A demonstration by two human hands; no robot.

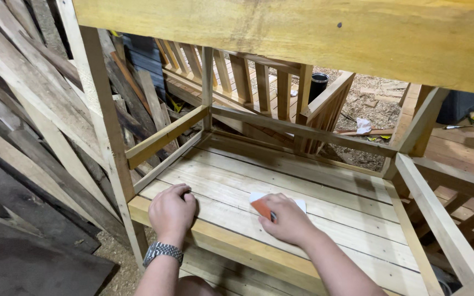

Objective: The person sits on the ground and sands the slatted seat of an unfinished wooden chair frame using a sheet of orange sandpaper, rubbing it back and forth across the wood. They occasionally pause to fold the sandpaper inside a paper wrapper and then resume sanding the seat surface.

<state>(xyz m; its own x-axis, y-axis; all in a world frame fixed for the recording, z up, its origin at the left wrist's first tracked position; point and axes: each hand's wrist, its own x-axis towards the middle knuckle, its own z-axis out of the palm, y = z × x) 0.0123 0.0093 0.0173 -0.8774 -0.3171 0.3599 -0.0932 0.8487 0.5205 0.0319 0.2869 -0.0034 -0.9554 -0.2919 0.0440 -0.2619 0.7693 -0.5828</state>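
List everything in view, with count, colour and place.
slatted shelf: 1, pale wood, centre, inside a frame
top board: 1, yellow wood, across the top
sandpaper sheet: 1, orange and white, on the shelf under the right hand
railing pieces: several, brown wood, behind the frame
black cylinder: 1, on the sawdust floor behind
leaning planks: many, grey-brown, left
wristwatch: 1, silver, left wrist
left hand: fist resting on the shelf
right hand: pressing the sandpaper sheet
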